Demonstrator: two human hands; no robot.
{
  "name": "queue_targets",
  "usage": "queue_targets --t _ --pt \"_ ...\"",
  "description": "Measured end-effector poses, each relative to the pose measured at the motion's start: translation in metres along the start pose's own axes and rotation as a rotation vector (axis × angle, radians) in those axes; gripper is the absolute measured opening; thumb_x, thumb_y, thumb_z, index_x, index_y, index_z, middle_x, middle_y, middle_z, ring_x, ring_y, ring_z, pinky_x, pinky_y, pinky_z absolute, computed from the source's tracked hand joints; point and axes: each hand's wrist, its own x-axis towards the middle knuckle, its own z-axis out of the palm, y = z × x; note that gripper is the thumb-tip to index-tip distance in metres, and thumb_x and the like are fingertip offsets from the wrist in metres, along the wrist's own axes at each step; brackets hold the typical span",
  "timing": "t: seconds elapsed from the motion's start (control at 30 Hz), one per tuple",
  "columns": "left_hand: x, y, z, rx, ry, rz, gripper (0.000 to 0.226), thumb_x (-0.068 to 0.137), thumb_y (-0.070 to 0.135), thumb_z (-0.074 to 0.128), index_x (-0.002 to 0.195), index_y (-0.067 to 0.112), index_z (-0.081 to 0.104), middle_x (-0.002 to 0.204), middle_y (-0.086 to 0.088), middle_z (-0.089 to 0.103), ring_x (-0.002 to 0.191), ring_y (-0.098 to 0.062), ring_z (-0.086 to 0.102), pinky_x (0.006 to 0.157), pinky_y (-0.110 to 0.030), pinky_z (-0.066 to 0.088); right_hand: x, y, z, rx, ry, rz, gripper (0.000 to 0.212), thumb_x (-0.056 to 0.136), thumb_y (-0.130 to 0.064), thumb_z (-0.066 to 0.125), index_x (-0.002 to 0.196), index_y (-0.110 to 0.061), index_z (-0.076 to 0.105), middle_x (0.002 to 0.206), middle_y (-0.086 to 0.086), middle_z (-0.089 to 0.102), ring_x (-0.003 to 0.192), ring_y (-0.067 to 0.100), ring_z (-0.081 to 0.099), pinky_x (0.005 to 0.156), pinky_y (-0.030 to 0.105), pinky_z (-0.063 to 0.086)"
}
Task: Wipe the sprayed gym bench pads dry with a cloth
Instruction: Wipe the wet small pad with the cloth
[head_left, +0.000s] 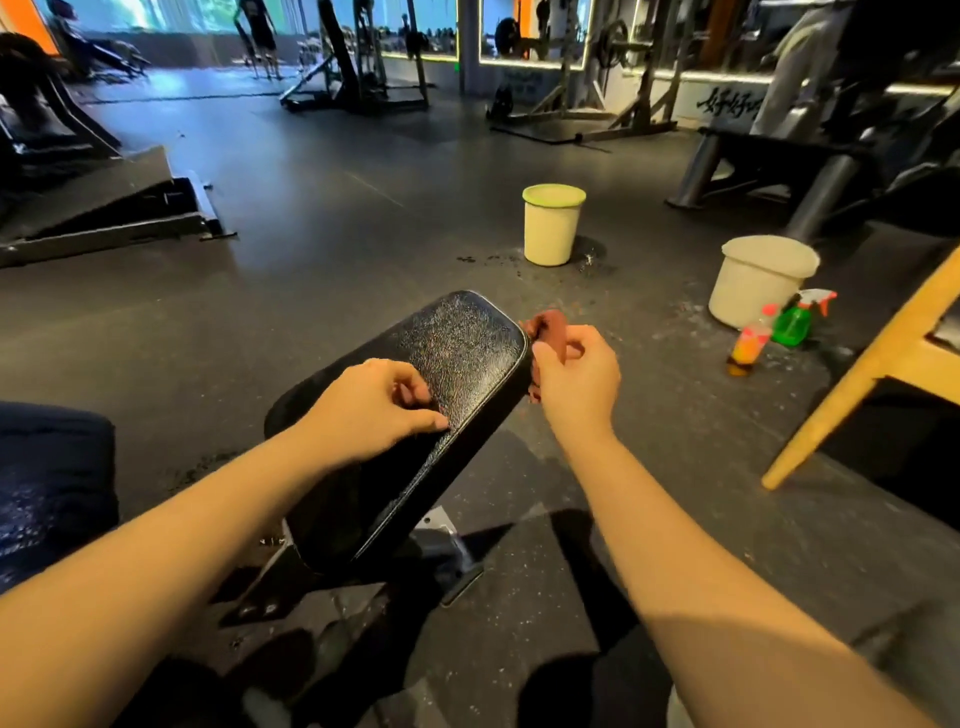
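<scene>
So we're looking down at the black bench pad (457, 358), which angles away from us toward the upper right; its far end is covered in fine droplets that catch the light, while the near end just looks dark. Our left hand (374, 410) rests on the pad's middle with the fingers loosely curled and the thumb tip on the surface; it holds nothing that we can see. Our right hand (576, 379) is off the pad's right edge near the far corner, fingers curled round a bunched reddish-brown cloth (550, 327); the cloth sits right at that corner, though we honestly can't tell if it touches the pad or is just beside it. At the left edge there's a second dark pad (52, 467) with wet speckles on it too. Out on the dark floor beyond stands a cream bucket with a green rim (551, 228), with some splashes around its base; further right is a white bucket (758, 286), and just beside that a green spray bottle (792, 322) and an orange bottle (748, 345); a yellow wooden leg (857, 374) slants in from the right.
</scene>
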Motion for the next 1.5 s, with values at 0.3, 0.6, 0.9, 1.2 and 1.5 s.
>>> queue_targets --t 0.3,0.6,0.9,1.2,1.5 --pt "0.004 -0.020 0.003 -0.152 -0.026 -0.039 0.026 0.072 0.027 0.092 0.087 0.021 0.071 0.078 0.002 0.066 0.065 -0.007 0.055 0.071 -0.028 0.045 -0.144 0.042 0.028 0.196 -0.218 -0.074 0.013 0.087 -0.019 0.068 0.086 -0.031 0.063 0.074 -0.003 0.067 0.064 0.021 0.066 0.061 0.045 0.056" --pt "-0.006 -0.022 -0.006 -0.089 0.000 -0.055 0.023 0.075 0.029 0.090 0.087 0.024 0.071 0.077 0.004 0.068 0.065 -0.008 0.058 0.071 -0.027 0.046 -0.101 0.055 0.042 0.188 -0.066 0.024 0.009 0.086 -0.029 0.059 0.087 -0.036 0.052 0.072 0.000 0.068 0.069 0.032 0.066 0.071 0.061 0.055" --pt "-0.017 -0.026 -0.008 -0.065 -0.017 -0.150 0.027 0.075 0.030 0.090 0.092 0.018 0.073 0.078 0.002 0.068 0.068 -0.011 0.059 0.074 -0.027 0.046 -0.131 0.037 0.027 0.443 -0.247 0.088 0.018 0.088 0.011 0.052 0.091 -0.006 0.058 0.071 0.016 0.069 0.047 0.035 0.059 0.042 0.037 0.049" --pt "-0.026 -0.036 -0.016 -0.052 0.055 -0.192 0.026 0.075 0.030 0.090 0.092 0.019 0.072 0.074 0.006 0.063 0.067 -0.010 0.057 0.071 -0.026 0.046 -0.236 0.058 0.056 0.172 -0.549 0.174 0.018 0.087 -0.012 0.070 0.088 -0.026 0.059 0.084 -0.003 0.068 0.078 0.010 0.066 0.070 0.030 0.054" --pt "-0.004 -0.011 -0.015 -0.034 0.040 -0.090 0.030 0.078 0.033 0.087 0.099 0.018 0.072 0.083 0.005 0.068 0.082 -0.016 0.064 0.083 -0.032 0.051 -0.057 -0.015 -0.031 0.300 -0.091 0.077 0.023 0.087 0.022 0.052 0.097 0.001 0.053 0.082 0.007 0.067 0.053 -0.008 0.063 0.048 0.008 0.045"
